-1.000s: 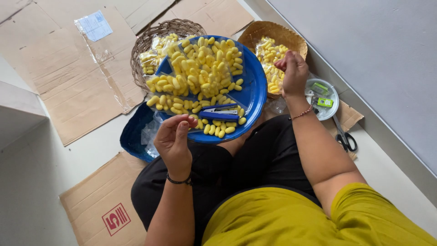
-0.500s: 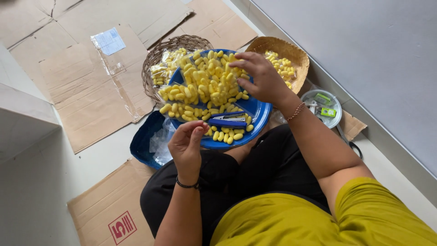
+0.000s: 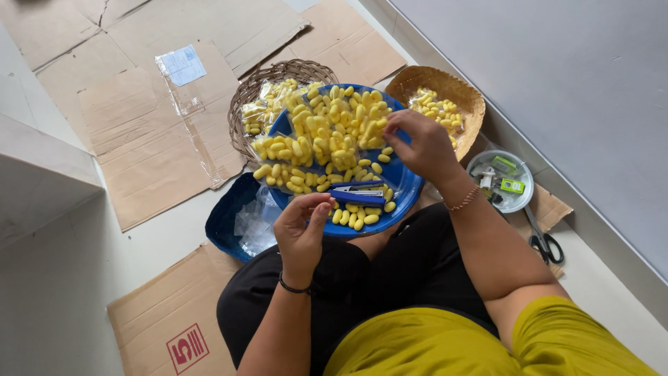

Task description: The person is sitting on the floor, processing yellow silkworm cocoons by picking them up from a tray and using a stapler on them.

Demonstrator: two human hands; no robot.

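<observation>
- Sitting on the floor (image 3: 76, 306), a person in black trousers and a yellow top holds a blue tray (image 3: 400, 182) on the lap, seen from the head camera.
- Yellow cocoons (image 3: 327, 136) cover most of the tray, heaped toward its far edge and thinning to a few loose ones along the near edge.
- A blue stapler (image 3: 358, 194) lies on the tray close to its near edge, among the loose cocoons.
- The left hand (image 3: 300, 233) is raised at the tray's near edge, fingers curled together with the thumb against them; what they pinch, if anything, cannot be told.
- The right hand (image 3: 421, 146) is over the tray's right edge, fingers bent and closed around a cocoon or two at the heap's side.
- A dark band sits on the left wrist, a beaded bracelet (image 3: 463, 200) on the right.
- A wicker basket (image 3: 278, 75) lies beyond the tray's far-left edge, with bagged cocoons in it.
- A shallow woven bowl (image 3: 456, 90) with more cocoons sits past the tray's far-right edge, near the wall (image 3: 557, 83).
- A second blue tray (image 3: 226, 219) with clear bags lies under the first one's left side.
- A small white dish (image 3: 522, 182) with small green items sits to the right, scissors (image 3: 546, 244) just beside it.
- Flattened cardboard (image 3: 139, 125) covers the floor to the left.
</observation>
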